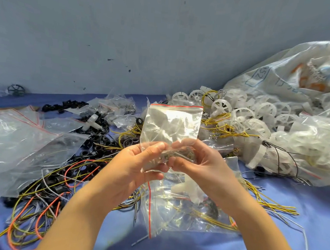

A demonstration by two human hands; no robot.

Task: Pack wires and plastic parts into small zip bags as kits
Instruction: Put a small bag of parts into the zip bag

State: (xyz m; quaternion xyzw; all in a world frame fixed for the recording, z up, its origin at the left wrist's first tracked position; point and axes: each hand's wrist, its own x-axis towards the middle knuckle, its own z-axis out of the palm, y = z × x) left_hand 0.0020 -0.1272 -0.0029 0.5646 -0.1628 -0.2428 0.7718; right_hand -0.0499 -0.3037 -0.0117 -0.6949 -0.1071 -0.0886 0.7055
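- The left hand [137, 162] and right hand [202, 163] pinch the bag's [172, 125] low end, held up over the cloth [311, 205].
- I cannot tell if its zip is shut. If it tips, the bits [174, 156] inside may spill.
- The slick bag may slip into the wires [46, 190].

Far side is a plain pale blue-grey wall [128, 33], matte, no window or fittings in view. A few dark specks & scuffs [129, 70] dot it, mostly centre. Below it lies a blue cloth sheet [321, 206], wrinkled, running near to far; worktop or floor, can't tell. Wall/sheet seam [44, 93] slants across the view, left to centre. Light is soft & even, w/ a darker shadow [170, 247] on the sheet at near centre.
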